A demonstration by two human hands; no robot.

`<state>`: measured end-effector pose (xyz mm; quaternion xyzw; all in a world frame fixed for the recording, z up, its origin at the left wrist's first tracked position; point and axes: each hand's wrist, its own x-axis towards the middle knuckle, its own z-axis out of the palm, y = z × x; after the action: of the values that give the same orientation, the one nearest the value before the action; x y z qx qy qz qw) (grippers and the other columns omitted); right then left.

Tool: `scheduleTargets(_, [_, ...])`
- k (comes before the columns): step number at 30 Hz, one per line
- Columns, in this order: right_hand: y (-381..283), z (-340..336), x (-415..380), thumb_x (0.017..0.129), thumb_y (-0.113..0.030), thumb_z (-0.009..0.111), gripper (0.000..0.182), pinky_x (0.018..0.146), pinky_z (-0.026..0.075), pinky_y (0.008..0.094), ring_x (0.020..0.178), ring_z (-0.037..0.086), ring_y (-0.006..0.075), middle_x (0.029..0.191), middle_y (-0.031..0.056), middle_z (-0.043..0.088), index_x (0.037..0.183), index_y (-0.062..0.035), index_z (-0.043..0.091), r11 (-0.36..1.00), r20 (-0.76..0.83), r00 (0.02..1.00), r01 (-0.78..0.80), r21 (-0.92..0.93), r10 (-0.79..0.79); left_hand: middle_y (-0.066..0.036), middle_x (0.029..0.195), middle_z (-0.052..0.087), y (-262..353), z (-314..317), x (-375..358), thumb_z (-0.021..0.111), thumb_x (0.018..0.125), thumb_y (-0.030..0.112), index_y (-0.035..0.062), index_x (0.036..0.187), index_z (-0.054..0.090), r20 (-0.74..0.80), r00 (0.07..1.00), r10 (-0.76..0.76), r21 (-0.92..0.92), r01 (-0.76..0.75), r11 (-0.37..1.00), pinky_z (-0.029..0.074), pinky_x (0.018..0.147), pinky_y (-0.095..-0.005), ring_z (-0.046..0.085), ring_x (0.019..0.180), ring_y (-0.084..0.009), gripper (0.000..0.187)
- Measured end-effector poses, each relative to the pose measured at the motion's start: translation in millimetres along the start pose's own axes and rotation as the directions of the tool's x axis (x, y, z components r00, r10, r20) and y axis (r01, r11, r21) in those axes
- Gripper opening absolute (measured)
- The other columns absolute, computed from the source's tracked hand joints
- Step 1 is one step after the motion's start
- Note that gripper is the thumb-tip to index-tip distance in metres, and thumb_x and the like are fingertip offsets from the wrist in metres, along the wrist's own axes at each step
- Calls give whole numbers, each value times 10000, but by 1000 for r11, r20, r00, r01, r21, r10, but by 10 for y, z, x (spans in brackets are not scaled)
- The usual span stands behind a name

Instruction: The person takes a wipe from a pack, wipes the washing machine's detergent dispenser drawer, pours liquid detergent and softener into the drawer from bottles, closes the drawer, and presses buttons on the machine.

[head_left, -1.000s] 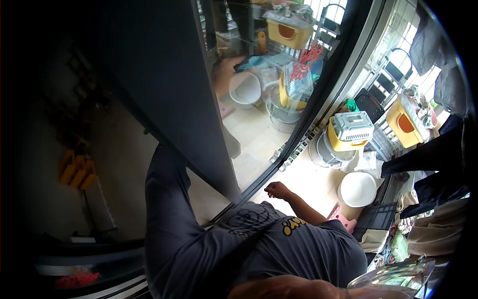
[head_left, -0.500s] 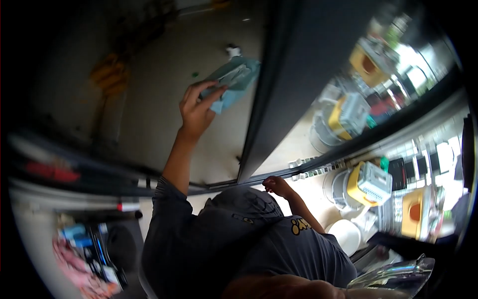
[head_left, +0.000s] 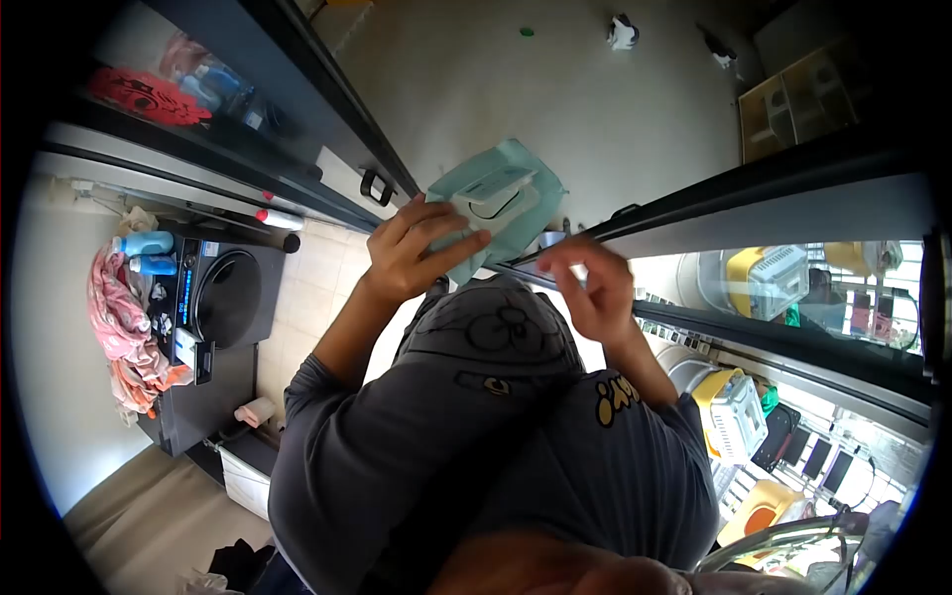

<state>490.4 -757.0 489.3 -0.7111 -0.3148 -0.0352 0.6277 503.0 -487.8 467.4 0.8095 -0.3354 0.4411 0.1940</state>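
Note:
My left hand [head_left: 407, 248] is closed on the near left side of a pale teal wet wipes pack [head_left: 540, 188], its fingers over the front and partly covering the lid. The pack is tilted, with its white lid [head_left: 511, 206] facing me. Just right of the pack, my right hand [head_left: 598, 293] is raised with loosely bent fingers, slightly blurred. I see nothing in it, and it looks apart from the pack. Both hands are in front of the gap between two dark-framed glass door panels.
A door handle [head_left: 376, 187] is on the left panel. Beyond the doorway, a black-and-white cat [head_left: 623, 33] is on the grey floor. Left stands a dark washing machine [head_left: 230, 297] with detergent bottles [head_left: 145, 243] and pink cloth [head_left: 117, 288]. A yellow-and-grey pet carrier [head_left: 734, 415] is at right.
The pack and my left hand now appear lower and closer to my body. My right hand has come up beside the pack. The view has turned, showing the doorway between both panels.

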Motion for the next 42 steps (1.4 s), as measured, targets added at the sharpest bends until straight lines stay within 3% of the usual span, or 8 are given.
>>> scheduleTargets(3, [-5,213,322,784,1,742,182,708,545,359,827,660,264,926,96,696,964,-18,720,760,-167,957,76,-645,-238,23,967,682,27,-160,-163,806,663,174,257,977,815,21,1000,5,-25,-4,1000,625,782,-370,687,890,-206,325])
scheduleTargets(9, [83,512,300,755,-60,770,202,767,534,375,899,616,284,1010,59,648,957,-57,751,710,-109,994,-65,-701,-16,52,997,689,-52,-255,-451,820,749,219,299,1021,805,20,994,104,-126,-101,987,591,944,-397,680,979,-167,284])
scheduleTargets(14, [165,567,223,832,-55,738,108,767,513,337,857,637,235,1024,99,667,929,-13,717,828,-83,992,-129,-546,100,52,1027,692,-116,-250,-554,815,774,224,297,1039,806,29,988,154,-217,-144,966,555,1020,-413,677,1008,-167,275])
scheduleTargets(20, [225,498,8,1053,-143,552,130,709,424,261,810,545,118,907,44,651,1066,-23,601,881,-154,875,-428,201,460,31,998,693,-229,-274,-673,810,739,217,278,1022,818,64,993,101,-287,-78,955,599,933,-416,680,989,-171,290])
scheduleTargets(27, [172,426,15,1109,-237,427,182,812,448,369,727,516,154,803,27,518,1124,-79,515,728,-383,801,-94,679,460,13,955,674,-198,-212,-694,824,729,203,258,993,824,86,988,127,-305,-96,947,620,867,-407,682,963,-170,269])
scheduleTargets(32, [-12,326,-27,1085,-228,473,144,460,197,216,610,324,35,764,-42,437,1111,-97,529,657,-373,753,-104,746,542,5,942,668,-216,-153,-718,837,687,188,232,983,829,64,994,91,-247,-73,966,616,885,-410,679,948,-171,299])
scheduleTargets(37, [5,310,32,980,-123,644,124,524,404,229,610,536,67,801,5,643,1052,-27,676,889,-176,872,-457,39,456,16,943,670,-240,-141,-684,842,675,203,240,956,833,27,998,64,-206,-57,977,610,914,-419,674,961,-165,283])
scheduleTargets(42, [185,590,166,847,-78,734,164,687,570,376,760,726,337,875,185,732,995,-6,730,861,-166,969,-239,-449,183,26,971,673,-225,-75,-595,846,696,197,254,978,829,36,996,86,-219,-76,973,579,981,-416,677,973,-155,288])
